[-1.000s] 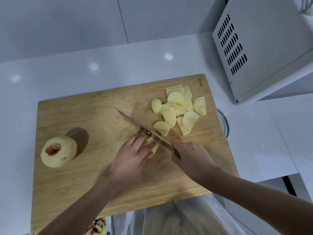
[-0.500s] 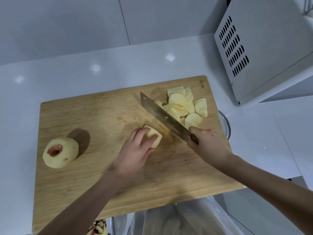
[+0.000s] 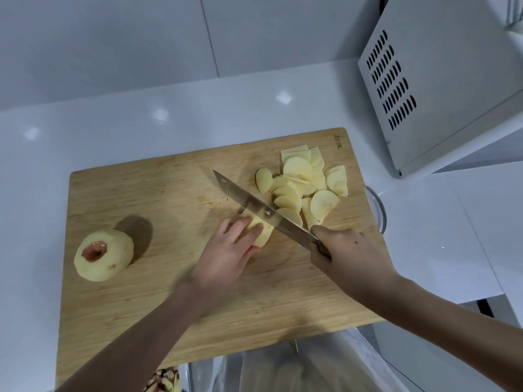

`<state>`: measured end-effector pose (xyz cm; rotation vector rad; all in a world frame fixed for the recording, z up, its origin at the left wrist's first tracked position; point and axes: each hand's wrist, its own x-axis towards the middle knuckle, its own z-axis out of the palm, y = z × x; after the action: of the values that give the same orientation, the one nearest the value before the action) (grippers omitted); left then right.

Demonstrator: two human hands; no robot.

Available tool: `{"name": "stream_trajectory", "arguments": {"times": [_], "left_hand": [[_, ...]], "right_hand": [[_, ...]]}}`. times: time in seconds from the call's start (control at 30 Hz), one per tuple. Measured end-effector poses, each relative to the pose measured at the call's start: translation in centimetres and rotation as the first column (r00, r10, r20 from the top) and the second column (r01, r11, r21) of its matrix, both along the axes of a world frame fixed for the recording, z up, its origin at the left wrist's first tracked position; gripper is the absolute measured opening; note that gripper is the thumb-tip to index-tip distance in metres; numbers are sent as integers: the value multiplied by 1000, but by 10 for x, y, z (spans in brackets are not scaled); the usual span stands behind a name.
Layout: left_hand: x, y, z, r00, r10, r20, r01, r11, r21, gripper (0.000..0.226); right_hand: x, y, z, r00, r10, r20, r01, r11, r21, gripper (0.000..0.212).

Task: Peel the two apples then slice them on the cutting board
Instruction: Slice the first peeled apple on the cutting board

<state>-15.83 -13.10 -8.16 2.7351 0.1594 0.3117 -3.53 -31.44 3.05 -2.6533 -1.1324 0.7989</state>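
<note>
At centre frame, on the wooden cutting board [image 3: 135, 306]: a small chunk of peeled apple [image 3: 263, 233]. The left hand [image 3: 223, 258] holds it, fingers [image 3: 240, 225] curled over its top and clamped on it. The right hand [image 3: 348, 257] is wrapped tight round the handle of a knife [image 3: 254, 206]. The blade runs from lower right to upper left across the chunk's far end, tip over bare board.

Step in hand, by my reading: slicing what is left of the first apple.
- Keep the left fingertips tucked back, since they sit just beside the blade.
- Cut straight down, thin and even, to match the slices on the board.
- Draw the holding hand back as the chunk shortens.
- The piece is small and may rock or slip, so stop once the stub is too short to hold safely.

Around:
- Pile of slices [image 3: 305, 188], upper right of the board, just beyond the blade. It crowds the cut, and new slices will fall against it.
- Second apple [image 3: 103, 254], peeled and whole, hollow end up, near the board's left edge. It is well apart from the work and not yet cut.
- Glass bowl [image 3: 379, 213], only its rim showing past the board's right edge.
- White vented appliance [image 3: 452, 80], upper right, on the counter [image 3: 141, 128].
- Plastic bag [image 3: 297, 369] at the bottom edge, with what look like peels [image 3: 165, 381] beside it.
</note>
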Motion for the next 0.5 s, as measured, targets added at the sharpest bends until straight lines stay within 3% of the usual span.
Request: {"name": "stream_trajectory", "arguments": {"times": [0.13, 0.27, 0.5], "left_hand": [[0, 2, -8, 998, -22, 55, 22, 1000, -5, 37], [0, 2, -12, 996, -18, 90, 19, 1000, -4, 36], [1, 3, -11, 992, -28, 124, 28, 1000, 5, 35]], "right_hand": [[1, 7, -7, 998, 30, -48, -29, 999, 13, 20], [3, 24, -33, 998, 30, -51, -30, 999, -11, 33], [1, 18, -34, 998, -17, -64, 21, 998, 58, 15]]}}
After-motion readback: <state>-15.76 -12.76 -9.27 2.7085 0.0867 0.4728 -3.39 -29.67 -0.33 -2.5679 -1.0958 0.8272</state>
